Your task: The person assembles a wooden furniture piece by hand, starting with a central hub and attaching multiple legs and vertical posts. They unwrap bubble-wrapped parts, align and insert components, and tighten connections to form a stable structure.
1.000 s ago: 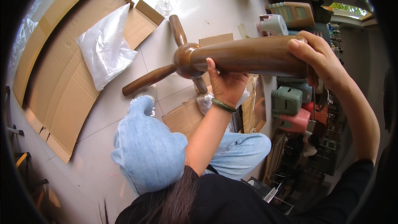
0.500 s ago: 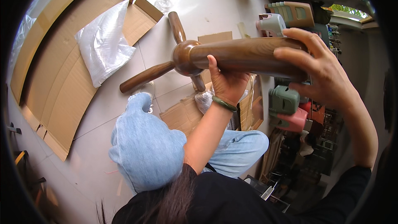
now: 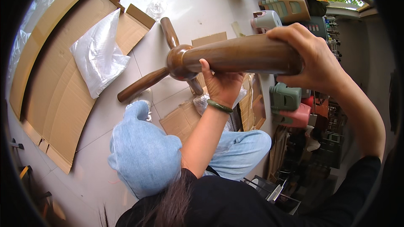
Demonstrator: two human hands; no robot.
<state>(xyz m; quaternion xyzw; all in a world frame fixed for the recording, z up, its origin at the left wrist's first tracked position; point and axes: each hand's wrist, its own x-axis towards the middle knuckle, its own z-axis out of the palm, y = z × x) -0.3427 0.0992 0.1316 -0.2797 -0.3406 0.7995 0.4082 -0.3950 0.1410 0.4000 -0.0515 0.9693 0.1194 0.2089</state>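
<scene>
Both hands held a thick, dark brown turned wooden post (image 3: 240, 54) level above the tiled floor (image 3: 202, 0).

The right hand (image 3: 309, 59) was wrapped around the post's near end, fingers clamped over its top. The left hand (image 3: 221, 85), with a green bangle (image 3: 219, 106) at the wrist, cupped the post from below just beside the rounded wooden hub (image 3: 179, 61), fingers curled up against the wood. Three slim brown wooden legs (image 3: 143, 85) splayed out from that hub toward the floor. Below lay a flattened brown cardboard box (image 3: 54, 88) with a crumpled clear plastic bag (image 3: 97, 54) resting on it. The person's knees in light blue denim (image 3: 145, 153) showed under the post, and stacked plastic stools (image 3: 286, 98) stood to the right.
</scene>
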